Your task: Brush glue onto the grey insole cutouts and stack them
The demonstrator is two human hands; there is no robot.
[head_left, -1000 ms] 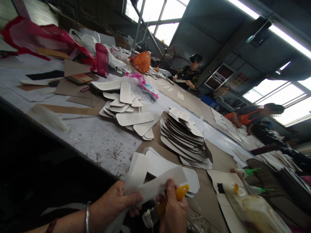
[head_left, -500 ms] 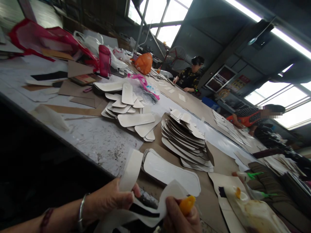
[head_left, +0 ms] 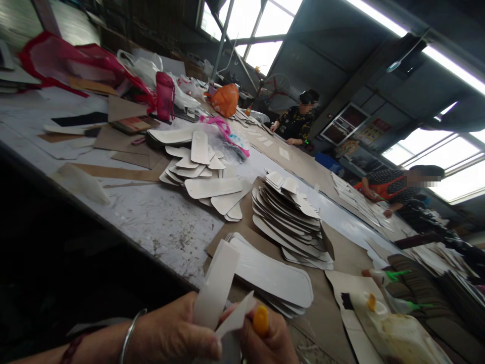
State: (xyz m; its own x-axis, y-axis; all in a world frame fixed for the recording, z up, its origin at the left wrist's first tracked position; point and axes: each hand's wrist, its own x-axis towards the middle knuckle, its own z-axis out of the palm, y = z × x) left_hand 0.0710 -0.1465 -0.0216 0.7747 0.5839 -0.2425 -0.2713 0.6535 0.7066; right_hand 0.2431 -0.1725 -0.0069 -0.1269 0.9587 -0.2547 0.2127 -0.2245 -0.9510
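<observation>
At the bottom edge my left hand (head_left: 174, 333) pinches a long white cut-out strip (head_left: 216, 285) that stands up from the fingers. My right hand (head_left: 267, 341) is closed round a tool with an orange-yellow handle (head_left: 260, 320) and also touches the folded end of the strip. Just beyond both hands lies a small stack of white cut-out pieces (head_left: 273, 275) on brown paper. A taller fanned pile of white pieces (head_left: 291, 217) sits behind it.
More loose white pieces (head_left: 200, 172) lie mid-table. A stained glue bottle (head_left: 397, 333) stands at lower right. A pink bottle (head_left: 165, 96), red bags (head_left: 71, 60) and an orange bag (head_left: 226, 99) stand at the back left. Two people (head_left: 299, 121) work along the table's far side.
The white strip has been folded and drawn in closer between my hands, which have come together. The orange tool handle has dropped lower into my right hand.
</observation>
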